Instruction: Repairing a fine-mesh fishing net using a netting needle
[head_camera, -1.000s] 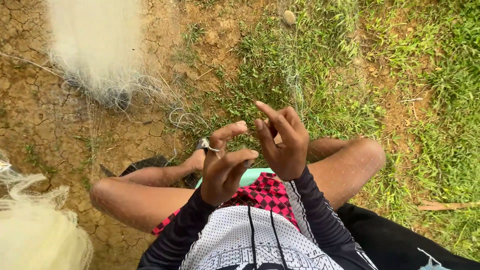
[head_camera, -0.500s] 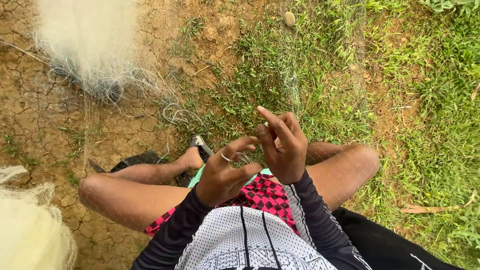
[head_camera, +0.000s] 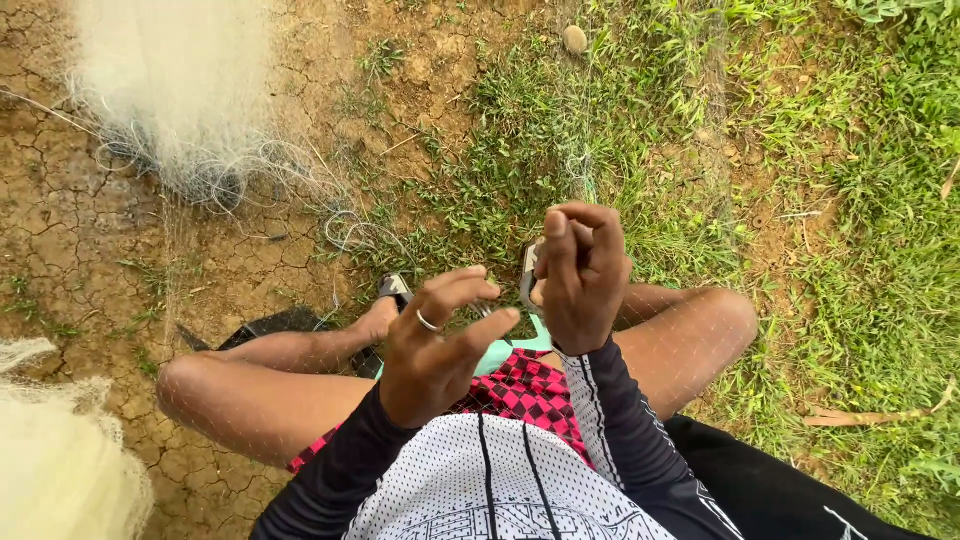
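1. Far left: a pale heap of net (head_camera: 60, 480) at the bottom left corner of the ground, on cracked brown dirt (head_camera: 90, 250).
2. Top left: a second heap of white net (head_camera: 170, 80), with loose grey lines curling out of it toward the grass.
3. Left of the middle: a bare leg bent and lying on the dirt, with a dark sandal (head_camera: 290, 325) under the foot.
4. Middle: left hand (head_camera: 435, 345) with a ring on one finger, fingers bent and a little apart, pinching thin net thread. Too fine to see how tight.
5. Middle, lower: red and black checked cloth (head_camera: 525, 390) in the lap, with a bit of green beside it.
6. Just right of that: right hand (head_camera: 580, 270) held up higher, fingers curled shut around a small flat grey tool (head_camera: 528, 275) and the thread.
7. Thin net (head_camera: 580, 160) stretched up from the hands across the grass, hard to see.
8. Right: green grass (head_camera: 850, 200), a small stone (head_camera: 575, 40) at the top edge, a dry stick (head_camera: 880, 412) at the right edge.
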